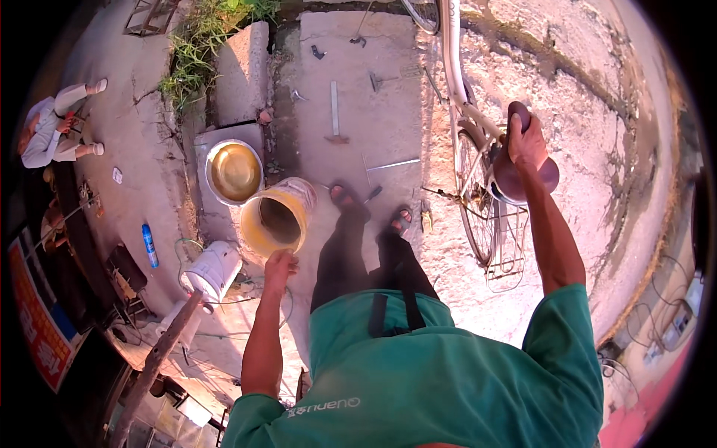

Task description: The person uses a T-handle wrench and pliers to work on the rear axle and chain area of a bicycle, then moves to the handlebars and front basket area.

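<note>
My left hand (pixel 280 269) is closed on the near rim of a yellow bucket (pixel 256 216), which leans with its mouth toward me. Off to the right, the fingers of my right hand (pixel 528 142) wrap round the front of a brown bicycle saddle (pixel 544 176). The bicycle (pixel 450 56) stands upright beside me, its rear wheel and wire rack (pixel 508 243) pointing my way. Just beyond the yellow bucket sits a white pail (pixel 258 160) with a yellowish inside.
Tools lie on the concrete ahead: a hammer (pixel 335 112), a metal rod (pixel 396 164) and pliers (pixel 426 219). A white bucket (pixel 214 270) lies at left near a wooden pole (pixel 160 358). Farther left are a blue spray can (pixel 150 245) and a seated person (pixel 56 127).
</note>
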`<state>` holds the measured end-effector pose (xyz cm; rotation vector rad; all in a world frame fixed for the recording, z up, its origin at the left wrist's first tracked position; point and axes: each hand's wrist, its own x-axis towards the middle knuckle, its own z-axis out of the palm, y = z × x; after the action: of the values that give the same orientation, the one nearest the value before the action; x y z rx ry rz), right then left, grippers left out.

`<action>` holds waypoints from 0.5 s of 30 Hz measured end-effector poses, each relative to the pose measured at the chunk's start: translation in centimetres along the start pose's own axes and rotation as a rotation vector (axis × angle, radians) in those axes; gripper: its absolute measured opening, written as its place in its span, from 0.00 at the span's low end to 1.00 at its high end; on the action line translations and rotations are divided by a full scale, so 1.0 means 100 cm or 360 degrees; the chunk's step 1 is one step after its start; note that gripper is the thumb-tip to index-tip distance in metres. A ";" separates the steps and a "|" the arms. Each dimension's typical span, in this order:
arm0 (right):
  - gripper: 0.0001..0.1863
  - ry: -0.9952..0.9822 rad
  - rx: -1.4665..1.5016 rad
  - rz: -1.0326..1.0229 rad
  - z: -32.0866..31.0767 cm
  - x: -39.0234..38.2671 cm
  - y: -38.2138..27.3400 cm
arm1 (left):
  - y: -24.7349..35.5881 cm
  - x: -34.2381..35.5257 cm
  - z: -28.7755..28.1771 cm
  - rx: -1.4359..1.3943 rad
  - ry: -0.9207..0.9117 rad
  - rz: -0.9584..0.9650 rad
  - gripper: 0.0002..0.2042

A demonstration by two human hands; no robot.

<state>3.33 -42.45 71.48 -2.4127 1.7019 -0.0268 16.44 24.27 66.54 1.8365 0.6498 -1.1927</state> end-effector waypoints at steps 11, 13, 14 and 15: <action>0.37 -0.0021 0.0221 -0.0063 -0.009 -0.006 0.003 | -0.094 -0.016 0.091 0.0033 -0.0035 -0.0110 0.17; 0.37 -0.0027 0.0205 -0.0067 -0.009 -0.007 0.002 | -0.095 -0.025 0.115 -0.0002 -0.0063 -0.0065 0.17; 0.37 -0.0038 0.0197 -0.0065 -0.009 -0.008 0.001 | -0.102 -0.026 0.123 -0.0006 -0.0062 -0.0085 0.17; 0.38 -0.0080 0.0168 -0.0053 -0.010 -0.006 -0.001 | -0.109 -0.026 0.130 -0.0031 -0.0099 -0.0091 0.16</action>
<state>3.10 -42.03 72.49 -2.3447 1.5976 -0.0588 0.72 18.85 62.33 1.7680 0.6803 -1.2720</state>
